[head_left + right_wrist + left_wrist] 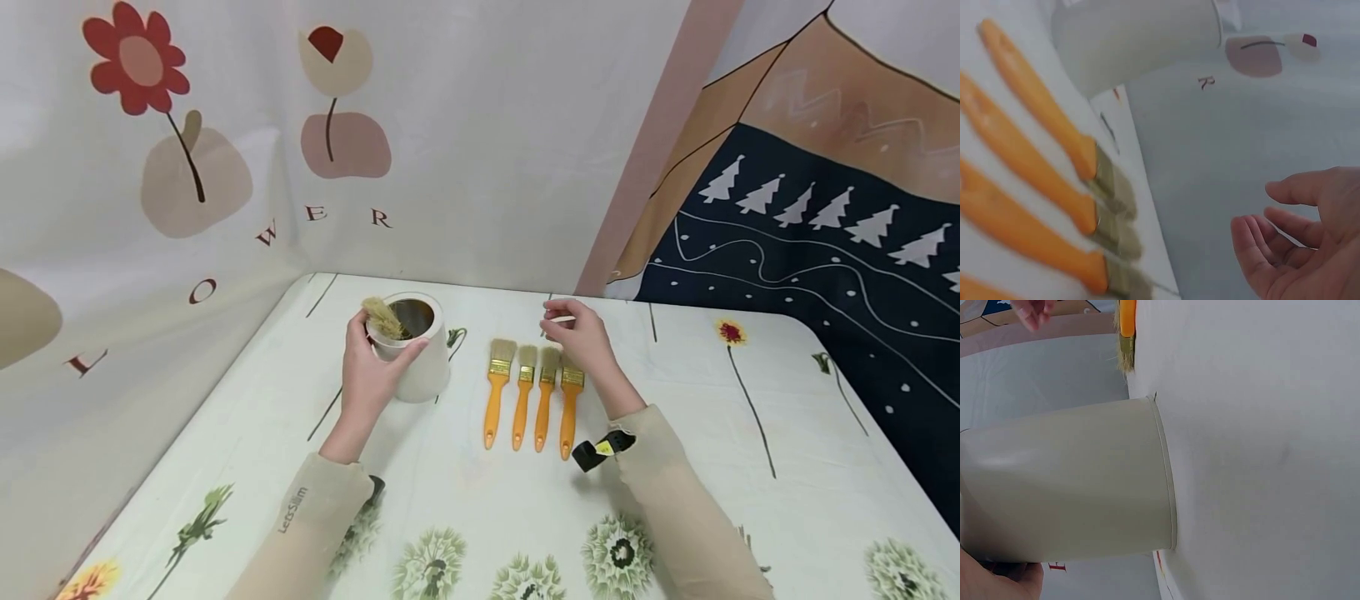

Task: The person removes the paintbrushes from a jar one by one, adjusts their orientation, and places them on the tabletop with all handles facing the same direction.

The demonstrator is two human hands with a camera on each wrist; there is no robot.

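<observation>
My left hand grips a white tapered container near its rim, thumb on the near side and fingers round the left side. Tan bristles of a brush stick up over the rim, leaning left; the rest of it is hidden inside. In the left wrist view the container shows its smooth pale wall. My right hand hovers past the bristle end of the rightmost paintbrush, fingers loosely bent and holding nothing. The right wrist view shows this hand with its fingers apart from the thumb.
Several orange-handled paintbrushes lie side by side, bristles away from me, including a wide one at the left of the row. A flower-printed white cloth covers the table. Behind its far edge hangs a printed curtain.
</observation>
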